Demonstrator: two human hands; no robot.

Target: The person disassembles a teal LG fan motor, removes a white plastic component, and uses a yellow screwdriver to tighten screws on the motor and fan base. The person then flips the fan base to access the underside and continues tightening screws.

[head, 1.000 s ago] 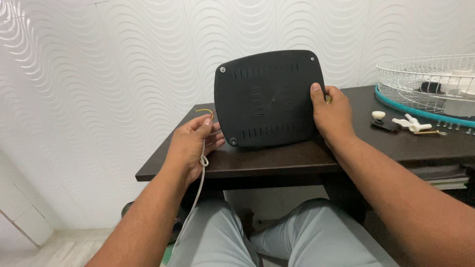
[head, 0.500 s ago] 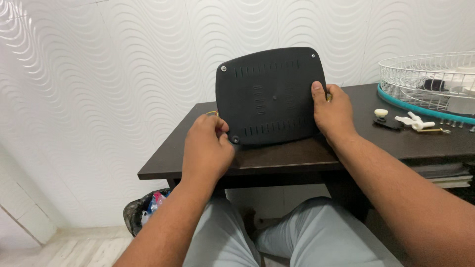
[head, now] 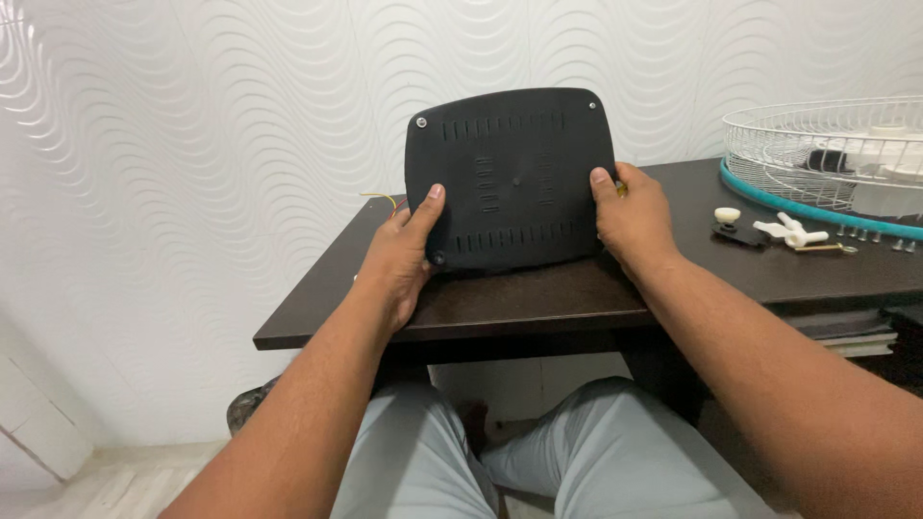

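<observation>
Left hand [head: 404,252]: grips the left edge of the black panel [head: 511,178], thumb laid flat on its near face and pointing up, fingers hidden behind it.
Right hand [head: 633,213]: grips the panel's right edge, thumb on the near face, fingers wrapped round the back; something small and yellowish shows at the knuckles, too small to tell.
Panel: a black plastic plate with rounded corners, held upright between both hands, its lower edge resting on or just above the table [head: 538,298] near the front edge, left of the middle. Its near face is toward the camera and shows rows of short slots, a small mark at the centre, and a screw [head: 420,122] at the upper left corner and another at the upper right.
Wire [head: 382,198]: a thin yellow strand pokes out behind the panel's left edge, above the left hand.
Table: dark brown wood, its back edge against a white wall [head: 192,144] with a wavy relief.
Grille [head: 827,154]: a white wire fan guard with a teal rim lies at the table's right end, well apart from the panel.
Small parts [head: 790,231]: a white knob, a white winged piece and a dark flat piece lie between the right hand and the grille, with a row of screws just beyond.
Lap: legs in light grey trousers [head: 577,461] below the front edge.
</observation>
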